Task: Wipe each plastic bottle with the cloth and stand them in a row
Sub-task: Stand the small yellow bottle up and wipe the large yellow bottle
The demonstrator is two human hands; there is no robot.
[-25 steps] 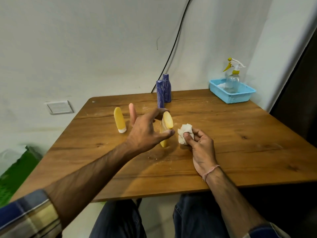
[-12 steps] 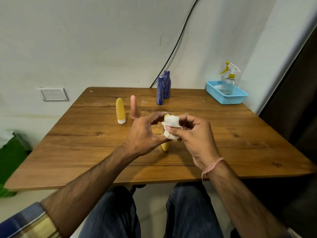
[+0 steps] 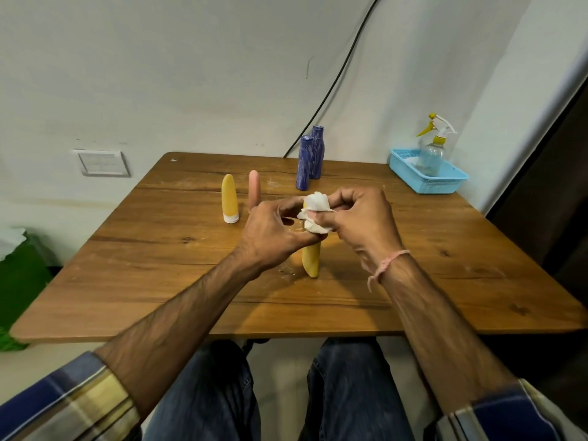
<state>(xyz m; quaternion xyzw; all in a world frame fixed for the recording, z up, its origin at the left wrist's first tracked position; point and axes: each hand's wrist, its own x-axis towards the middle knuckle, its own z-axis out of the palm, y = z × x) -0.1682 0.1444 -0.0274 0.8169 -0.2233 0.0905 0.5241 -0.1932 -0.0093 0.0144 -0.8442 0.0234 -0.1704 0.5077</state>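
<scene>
Now | 2 yellow bottles (image 3: 230, 198) (image 3: 311, 261) | 2 blue bottles (image 3: 304, 165) (image 3: 318, 144) | 1 pink bottle (image 3: 254, 186)

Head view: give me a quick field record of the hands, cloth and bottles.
left hand: grips yellow bottle
right hand: holds cloth against its upper end
standing left: second yellow bottle, pink bottle, side by side
standing behind: two blue bottles, close together
basket: holds spray bottle
</scene>
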